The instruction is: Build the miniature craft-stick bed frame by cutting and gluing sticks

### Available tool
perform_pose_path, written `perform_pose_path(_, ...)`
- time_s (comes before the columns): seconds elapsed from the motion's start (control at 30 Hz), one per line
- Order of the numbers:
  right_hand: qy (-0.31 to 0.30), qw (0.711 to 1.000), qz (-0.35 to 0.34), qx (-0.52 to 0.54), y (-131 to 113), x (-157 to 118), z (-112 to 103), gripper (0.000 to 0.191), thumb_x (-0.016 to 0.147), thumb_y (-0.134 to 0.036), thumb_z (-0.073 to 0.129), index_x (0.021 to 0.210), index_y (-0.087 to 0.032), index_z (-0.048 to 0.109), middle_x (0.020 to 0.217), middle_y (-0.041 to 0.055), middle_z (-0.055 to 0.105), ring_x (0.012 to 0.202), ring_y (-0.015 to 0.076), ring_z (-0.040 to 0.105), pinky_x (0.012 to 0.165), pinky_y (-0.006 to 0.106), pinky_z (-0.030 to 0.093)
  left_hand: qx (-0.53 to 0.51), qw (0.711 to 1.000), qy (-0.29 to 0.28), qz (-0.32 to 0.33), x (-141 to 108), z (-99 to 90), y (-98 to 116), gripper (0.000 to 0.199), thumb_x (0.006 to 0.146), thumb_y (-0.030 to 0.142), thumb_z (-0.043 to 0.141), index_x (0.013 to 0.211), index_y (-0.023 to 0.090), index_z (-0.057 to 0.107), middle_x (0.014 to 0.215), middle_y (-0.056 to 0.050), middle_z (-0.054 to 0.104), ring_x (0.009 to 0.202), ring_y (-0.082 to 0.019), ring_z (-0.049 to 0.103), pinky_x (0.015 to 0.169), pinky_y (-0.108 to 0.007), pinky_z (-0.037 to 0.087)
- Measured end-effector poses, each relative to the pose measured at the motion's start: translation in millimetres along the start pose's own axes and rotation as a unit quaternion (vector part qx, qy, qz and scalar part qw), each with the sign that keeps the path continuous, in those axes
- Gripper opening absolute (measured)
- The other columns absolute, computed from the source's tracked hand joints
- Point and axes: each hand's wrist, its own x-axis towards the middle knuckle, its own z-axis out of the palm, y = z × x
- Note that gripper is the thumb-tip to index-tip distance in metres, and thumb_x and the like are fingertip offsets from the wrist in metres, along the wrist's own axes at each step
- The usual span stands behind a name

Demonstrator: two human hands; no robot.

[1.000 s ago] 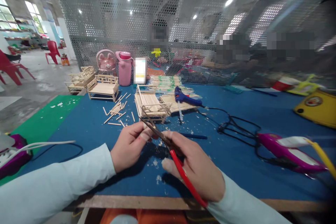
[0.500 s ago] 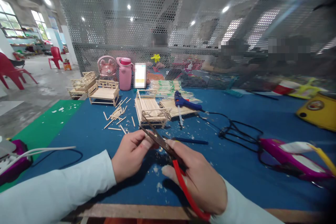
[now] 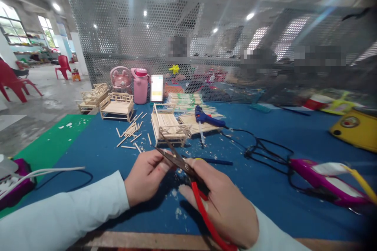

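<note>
My right hand [image 3: 219, 200] is wrapped round red-handled scissors [image 3: 198, 204], whose dark blades point up and left, parted from each other. Close by the blades, my left hand [image 3: 147, 176] is closed in a pinch; what lies between its fingertips is hidden behind a blade. Just beyond the blade tips stands a small chair-like frame of thin wooden sticks [image 3: 167, 123]. Loose cut sticks [image 3: 129, 131] lie in a heap to its left. A blue glue gun [image 3: 209, 119] rests on a flat panel of sticks [image 3: 191, 125] to the right.
Two more stick-built benches [image 3: 117, 106] stand at the back left, near a pink bottle [image 3: 140, 88] and a lit phone [image 3: 156, 88]. Black cable [image 3: 265, 149] runs to a purple power strip [image 3: 330, 182]. A blue pen-like tool [image 3: 216, 161] lies past my right hand. Perforated metal mesh [image 3: 132, 39] closes off the back.
The view has tilted up slightly. Both hands stay together, with the scissors shifted a little left and the blades still parted.
</note>
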Motion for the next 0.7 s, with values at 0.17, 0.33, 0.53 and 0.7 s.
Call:
perform_pose_path(0.17, 0.015, 0.999, -0.036, -0.023, 9.9, -3.5, -0.4, 0.02, 0.083, -0.023, 0.051, 0.101, -0.017, 0.059, 0.09, 0.0088, 0.067, 0.078, 0.0197, 0.062, 0.069, 0.031, 0.05, -0.005, 1.0, -0.013, -0.006, -0.8, 1.1, -2.4, 0.026, 0.09, 0.025, 0.045, 0.077, 0.013, 0.065, 0.075, -0.004, 0.068, 0.07, -0.013, 0.059, 0.067, -0.021, 0.044)
perform_pose_path(0.33, 0.024, 0.998, -0.048, 0.019, 16.7, -5.3, 1.5, 0.009, 0.085, -0.02, 0.047, 0.087, -0.02, 0.056, 0.071, 0.0009, 0.062, 0.061, 0.0138, 0.057, 0.059, 0.025, 0.046, 0.01, 1.0, -0.006, -0.024, -2.2, 2.0, -2.2, 0.029, 0.09, 0.03, 0.047, 0.073, 0.012, 0.062, 0.071, -0.004, 0.065, 0.067, -0.012, 0.058, 0.065, -0.021, 0.044)
perform_pose_path(0.53, 0.005, 1.0, 0.011, 0.018, 10.7, -3.5, -6.5, 0.018, 0.085, -0.032, 0.053, 0.099, -0.021, 0.052, 0.083, 0.0032, 0.063, 0.072, 0.0169, 0.059, 0.064, 0.028, 0.046, -0.022, 0.999, -0.006, -0.04, -0.9, 2.0, -1.9, 0.029, 0.092, 0.032, 0.047, 0.075, 0.013, 0.061, 0.073, -0.002, 0.064, 0.071, -0.011, 0.058, 0.069, -0.02, 0.044)
perform_pose_path(0.7, -0.019, 1.0, 0.02, -0.014, 2.1, -6.6, -6.9, 0.023, 0.083, -0.034, 0.055, 0.102, -0.02, 0.053, 0.092, 0.0071, 0.063, 0.084, 0.022, 0.06, 0.071, 0.034, 0.048, -0.026, 0.999, -0.018, -0.019, -1.3, 2.4, -4.9, 0.025, 0.091, 0.028, 0.048, 0.082, 0.013, 0.065, 0.078, -0.003, 0.068, 0.072, -0.012, 0.059, 0.069, -0.02, 0.045)
